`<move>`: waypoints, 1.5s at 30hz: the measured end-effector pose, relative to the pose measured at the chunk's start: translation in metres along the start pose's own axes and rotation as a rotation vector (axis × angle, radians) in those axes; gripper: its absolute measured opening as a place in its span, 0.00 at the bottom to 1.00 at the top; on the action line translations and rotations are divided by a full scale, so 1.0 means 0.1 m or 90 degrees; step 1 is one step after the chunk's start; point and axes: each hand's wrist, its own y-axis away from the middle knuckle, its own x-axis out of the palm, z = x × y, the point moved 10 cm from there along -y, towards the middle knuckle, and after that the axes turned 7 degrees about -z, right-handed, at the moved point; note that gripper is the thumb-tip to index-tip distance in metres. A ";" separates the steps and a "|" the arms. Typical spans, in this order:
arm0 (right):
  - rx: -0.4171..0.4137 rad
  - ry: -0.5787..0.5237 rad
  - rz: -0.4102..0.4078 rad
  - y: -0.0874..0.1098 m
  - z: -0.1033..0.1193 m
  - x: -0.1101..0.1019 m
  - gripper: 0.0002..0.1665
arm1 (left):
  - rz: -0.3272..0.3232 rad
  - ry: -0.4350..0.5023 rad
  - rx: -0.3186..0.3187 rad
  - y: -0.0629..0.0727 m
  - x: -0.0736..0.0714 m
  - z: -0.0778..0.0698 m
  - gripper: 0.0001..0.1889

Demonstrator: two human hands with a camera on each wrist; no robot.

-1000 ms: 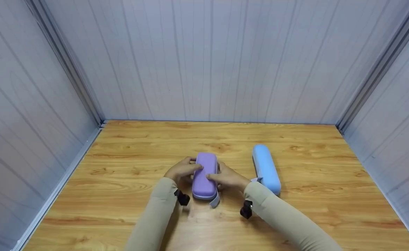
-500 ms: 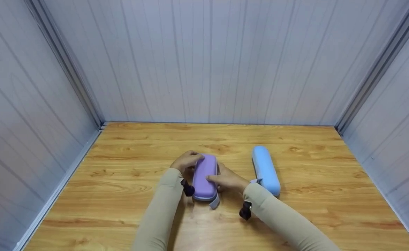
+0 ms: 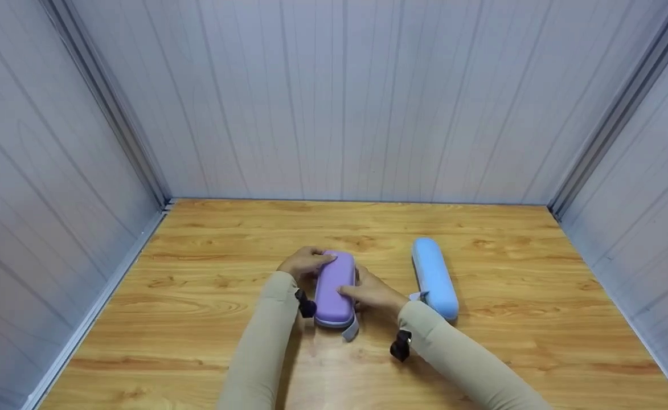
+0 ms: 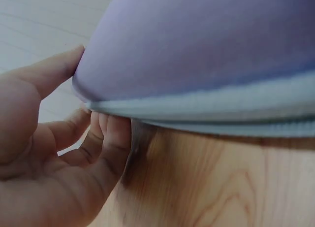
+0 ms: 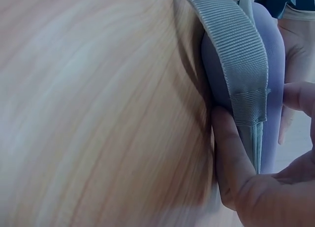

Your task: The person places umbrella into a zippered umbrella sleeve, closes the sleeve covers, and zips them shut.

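Observation:
A purple zippered hard case (image 3: 334, 306) lies lengthwise near the middle of the wooden table. My left hand (image 3: 302, 263) holds its far left end; in the left wrist view the thumb is on the lid and the fingers are curled below the pale zipper band (image 4: 206, 106). On the right side, my right hand (image 3: 376, 291) grips the case with its thumb on top and fingers along the lower side. A grey fabric strap (image 5: 241, 54) loops from the near right end of the case. The zipper looks closed where visible.
A similar light blue case (image 3: 437, 279) lies to the right, just beyond the right wrist, with a small grey strap (image 3: 418, 296). Pale panel walls (image 3: 345, 102) enclose the wooden table (image 3: 208, 341) at the back and both sides.
My left hand has slid forward along the purple case to its far left end. My right hand keeps its grip, and the blue case has not moved.

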 end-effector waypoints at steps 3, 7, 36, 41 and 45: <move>-0.001 -0.004 0.001 0.01 0.00 0.00 0.50 | 0.007 -0.006 0.002 0.00 0.00 0.00 0.19; 0.003 -0.007 -0.002 0.01 -0.02 -0.01 0.50 | 0.024 -0.021 0.008 0.00 0.02 -0.01 0.14; -0.028 0.008 -0.008 0.04 0.04 0.01 0.49 | 0.047 -0.477 0.098 -0.06 0.33 -0.45 0.25; -0.026 -0.004 -0.005 0.03 0.02 0.01 0.48 | 0.040 -0.467 0.076 -0.07 0.32 -0.44 0.27; -0.033 -0.020 0.000 0.04 0.04 0.02 0.47 | 0.024 -0.432 0.080 -0.08 0.29 -0.47 0.24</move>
